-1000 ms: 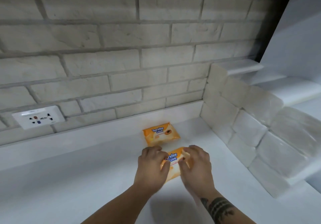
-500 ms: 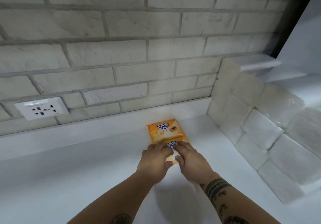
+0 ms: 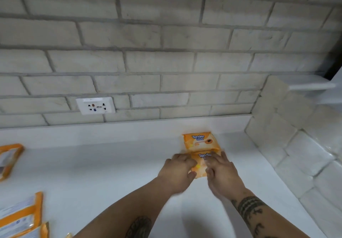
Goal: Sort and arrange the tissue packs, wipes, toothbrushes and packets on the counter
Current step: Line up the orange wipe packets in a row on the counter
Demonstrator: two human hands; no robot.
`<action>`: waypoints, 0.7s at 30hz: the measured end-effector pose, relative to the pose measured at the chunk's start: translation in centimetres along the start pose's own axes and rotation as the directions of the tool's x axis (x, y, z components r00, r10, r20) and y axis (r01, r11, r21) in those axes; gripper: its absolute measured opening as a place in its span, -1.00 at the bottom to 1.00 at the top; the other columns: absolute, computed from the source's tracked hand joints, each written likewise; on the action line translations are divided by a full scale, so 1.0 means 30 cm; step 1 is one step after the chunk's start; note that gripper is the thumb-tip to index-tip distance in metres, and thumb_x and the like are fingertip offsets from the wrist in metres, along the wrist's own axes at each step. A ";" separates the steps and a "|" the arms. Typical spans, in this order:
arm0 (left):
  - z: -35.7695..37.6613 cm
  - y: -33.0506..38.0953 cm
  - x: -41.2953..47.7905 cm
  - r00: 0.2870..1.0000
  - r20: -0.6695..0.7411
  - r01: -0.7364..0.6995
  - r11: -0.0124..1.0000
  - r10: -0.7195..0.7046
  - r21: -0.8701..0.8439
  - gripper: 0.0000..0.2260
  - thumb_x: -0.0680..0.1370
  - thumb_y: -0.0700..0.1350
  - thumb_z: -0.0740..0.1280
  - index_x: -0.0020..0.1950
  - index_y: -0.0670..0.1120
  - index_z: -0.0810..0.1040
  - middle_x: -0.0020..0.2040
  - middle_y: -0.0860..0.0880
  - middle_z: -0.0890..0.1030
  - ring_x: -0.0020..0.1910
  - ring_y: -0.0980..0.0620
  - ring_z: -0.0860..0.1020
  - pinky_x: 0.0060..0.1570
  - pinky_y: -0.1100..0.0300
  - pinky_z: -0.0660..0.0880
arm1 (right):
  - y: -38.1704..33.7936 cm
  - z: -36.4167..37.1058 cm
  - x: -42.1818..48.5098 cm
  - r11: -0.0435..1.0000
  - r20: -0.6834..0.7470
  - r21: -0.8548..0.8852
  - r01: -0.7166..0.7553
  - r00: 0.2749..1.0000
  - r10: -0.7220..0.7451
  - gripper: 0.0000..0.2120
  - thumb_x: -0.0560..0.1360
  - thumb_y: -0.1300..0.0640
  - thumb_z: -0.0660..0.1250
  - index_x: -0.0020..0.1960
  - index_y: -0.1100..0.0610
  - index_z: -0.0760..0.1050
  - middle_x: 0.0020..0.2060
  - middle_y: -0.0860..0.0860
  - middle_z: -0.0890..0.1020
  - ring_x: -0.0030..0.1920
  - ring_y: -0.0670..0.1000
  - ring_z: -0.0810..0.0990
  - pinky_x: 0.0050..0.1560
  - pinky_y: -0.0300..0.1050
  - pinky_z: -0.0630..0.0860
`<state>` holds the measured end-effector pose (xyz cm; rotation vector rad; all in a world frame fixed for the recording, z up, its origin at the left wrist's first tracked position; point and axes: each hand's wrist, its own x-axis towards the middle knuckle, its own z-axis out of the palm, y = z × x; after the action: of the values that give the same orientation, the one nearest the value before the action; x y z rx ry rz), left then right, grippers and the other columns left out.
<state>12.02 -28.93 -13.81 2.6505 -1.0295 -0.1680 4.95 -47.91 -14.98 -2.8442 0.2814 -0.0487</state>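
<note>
Toward the back right of the white counter, two orange Tender Love packs lie label-up, one behind the other. The far wipes pack lies free near the low upstand under the brick wall. The near wipes pack is under both hands, its far edge touching or just overlapping the other's near edge. The left hand has its fingers curled over the pack's left side with the thumb at the near corner, so it holds that edge. The right hand is slightly blurred, but its fingers look stretched fairly flat across the right side, pressing rather than gripping. The step in hand seems to be squaring this pack up behind its twin. It should go best with the pack kept flat and slid rather than lifted, nudged sideways until the long sides of both packs run in one line. The soft wrapper will probably buckle if squeezed, so light, even pressure from both sides is wiser. Pushing forward too hard could shove the far pack askew against the upstand. Fingers should lift straight up on release. More orange-edged packets wait at the counter's left edge, well apart, so the sorting looks far from done.
</note>
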 end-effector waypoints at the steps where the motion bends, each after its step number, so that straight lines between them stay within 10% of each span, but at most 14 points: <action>1: -0.014 -0.012 -0.014 1.000 0.003 0.010 1.000 -0.010 0.005 -0.65 0.62 0.10 0.21 0.39 0.09 0.46 0.44 0.03 0.41 0.41 -0.11 0.35 0.26 -0.03 0.39 | -0.012 0.000 -0.013 1.000 -0.041 0.007 -0.002 0.999 0.002 -0.53 0.56 -0.01 0.09 0.45 -0.11 0.42 0.52 -0.08 0.36 0.58 0.19 0.18 0.43 0.20 0.35; 7: -0.139 -0.234 -0.257 0.976 0.027 0.217 0.974 -0.216 -0.058 -0.64 0.62 0.06 0.20 0.41 0.09 0.47 0.46 0.08 0.42 0.39 -0.06 0.40 0.33 0.02 0.37 | -0.283 0.046 -0.074 0.983 -0.144 0.112 0.146 0.981 -0.130 -0.69 0.51 0.18 0.36 0.22 -0.01 0.63 0.39 0.03 0.54 0.45 0.19 0.44 0.33 0.23 0.45; 21: -0.378 -0.862 -1.014 0.725 -0.002 0.688 0.724 -0.689 -0.050 -0.57 0.49 0.01 0.34 0.37 0.16 0.49 0.35 0.08 0.49 0.35 -0.02 0.46 0.27 0.00 0.45 | -1.218 0.196 -0.250 0.883 0.147 0.295 0.365 0.896 -0.419 -0.66 0.67 -0.04 0.16 0.43 -0.15 0.43 0.43 -0.20 0.45 0.49 -0.10 0.32 0.48 -0.04 0.16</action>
<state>8.58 12.33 -10.99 2.8464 0.0359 -0.3102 4.79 -10.41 -10.37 -2.5670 -0.3309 0.1200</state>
